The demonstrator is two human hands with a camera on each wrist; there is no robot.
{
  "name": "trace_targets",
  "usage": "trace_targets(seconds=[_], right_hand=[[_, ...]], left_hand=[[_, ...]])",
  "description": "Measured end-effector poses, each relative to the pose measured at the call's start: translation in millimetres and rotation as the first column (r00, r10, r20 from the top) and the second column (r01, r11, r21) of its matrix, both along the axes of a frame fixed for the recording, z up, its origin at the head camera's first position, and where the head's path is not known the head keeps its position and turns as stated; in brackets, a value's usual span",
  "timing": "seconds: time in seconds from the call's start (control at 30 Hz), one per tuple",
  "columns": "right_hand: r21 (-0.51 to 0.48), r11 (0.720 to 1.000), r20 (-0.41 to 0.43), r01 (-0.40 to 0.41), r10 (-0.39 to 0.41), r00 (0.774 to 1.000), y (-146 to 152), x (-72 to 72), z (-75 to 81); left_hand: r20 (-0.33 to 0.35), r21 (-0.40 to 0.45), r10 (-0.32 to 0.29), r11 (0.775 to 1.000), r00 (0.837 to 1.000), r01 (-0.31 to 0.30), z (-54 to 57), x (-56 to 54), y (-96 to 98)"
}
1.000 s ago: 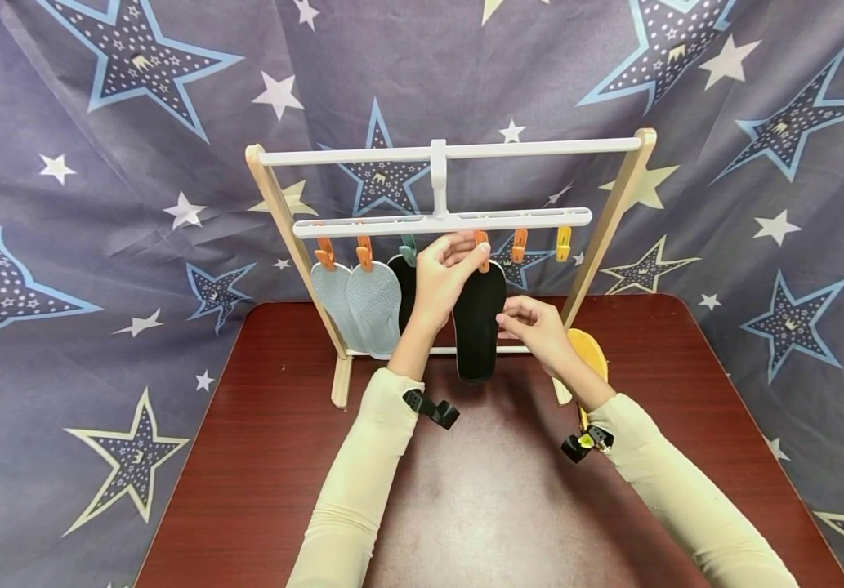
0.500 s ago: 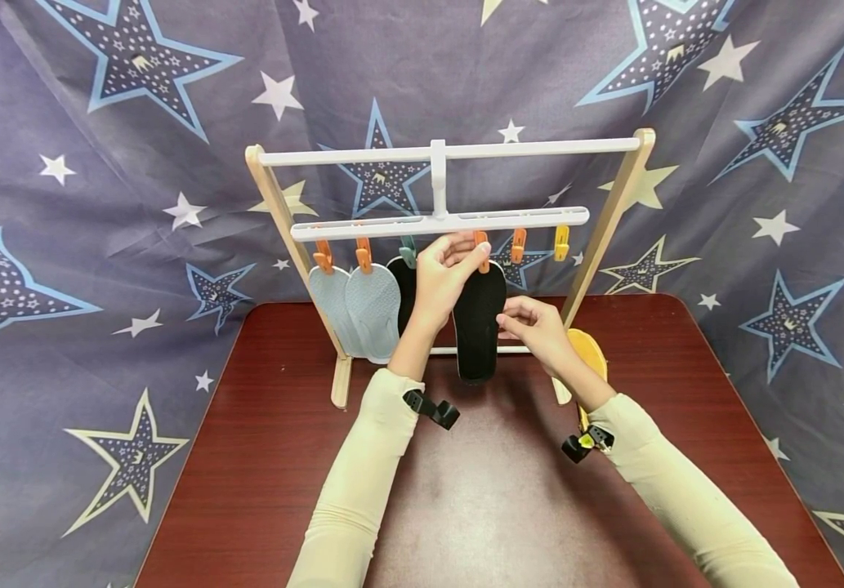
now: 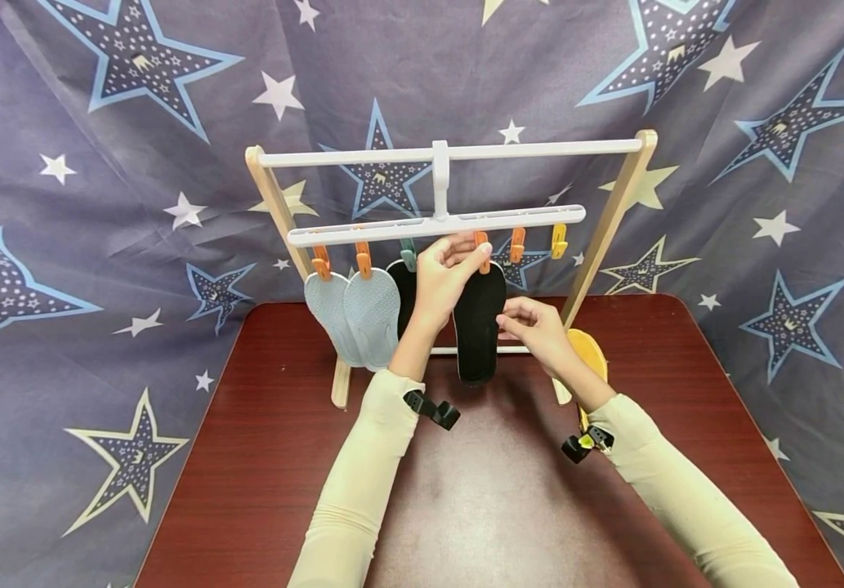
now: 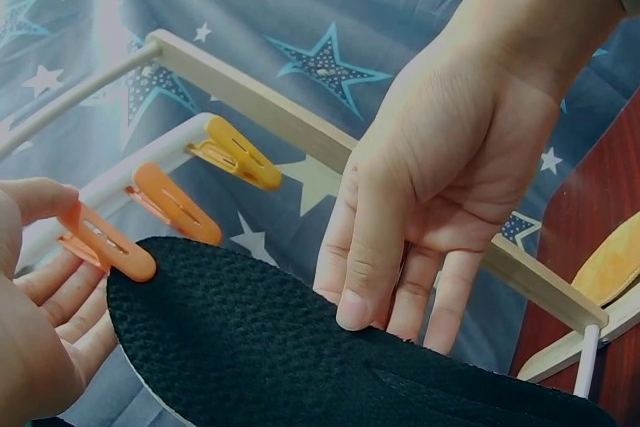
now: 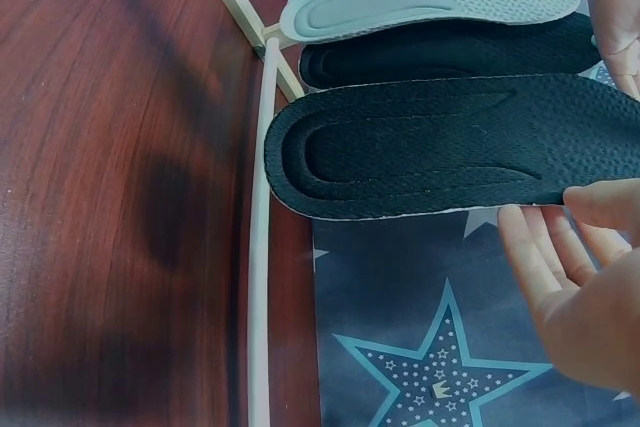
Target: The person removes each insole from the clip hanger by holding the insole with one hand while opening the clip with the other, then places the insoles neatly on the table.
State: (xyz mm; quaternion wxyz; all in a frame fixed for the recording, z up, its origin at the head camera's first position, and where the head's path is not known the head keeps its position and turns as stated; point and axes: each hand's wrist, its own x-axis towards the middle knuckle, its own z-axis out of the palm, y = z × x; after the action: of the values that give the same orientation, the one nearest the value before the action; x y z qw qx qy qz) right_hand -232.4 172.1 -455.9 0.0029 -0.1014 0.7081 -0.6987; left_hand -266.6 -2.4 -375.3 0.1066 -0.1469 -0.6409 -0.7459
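A black insole (image 3: 479,327) hangs below an orange clothespin (image 3: 483,251), whose tip overlaps the insole's upper end. My left hand (image 3: 445,278) pinches that clothespin between thumb and fingers, as the left wrist view also shows on the orange clothespin (image 4: 108,242). Lower down, my right hand (image 3: 539,331) pinches the insole's right edge; its thumb lies on the near face of the black insole (image 5: 420,147). Behind my left hand, a second black insole (image 5: 440,52) is partly hidden below a green clothespin (image 3: 408,255). Two grey insoles (image 3: 373,314) hang from orange clothespins (image 3: 363,260) at left.
A white hanger bar (image 3: 524,218) hooks onto the rail of a wooden-sided rack (image 3: 616,212). Right of my hands hang another orange clothespin (image 3: 517,245) and a yellow clothespin (image 3: 559,242). A yellow object (image 3: 589,353) is partly behind my right forearm on the red-brown table (image 3: 267,457).
The hanger bar has turned slightly, its left end lower and its right end a little higher. The grey insoles have shifted down and left. Both hands stay almost in place.
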Motion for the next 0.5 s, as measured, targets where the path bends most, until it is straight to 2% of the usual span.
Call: trace_targets(seconds=[0.5], right_hand=[[-0.019, 1.000, -0.010, -0.006, 0.005, 1.000, 0.1, -1.9, -2.4]], left_hand=[[-0.008, 0.001, 0.009, 1.000, 1.000, -0.009, -1.5, -0.9, 1.3]])
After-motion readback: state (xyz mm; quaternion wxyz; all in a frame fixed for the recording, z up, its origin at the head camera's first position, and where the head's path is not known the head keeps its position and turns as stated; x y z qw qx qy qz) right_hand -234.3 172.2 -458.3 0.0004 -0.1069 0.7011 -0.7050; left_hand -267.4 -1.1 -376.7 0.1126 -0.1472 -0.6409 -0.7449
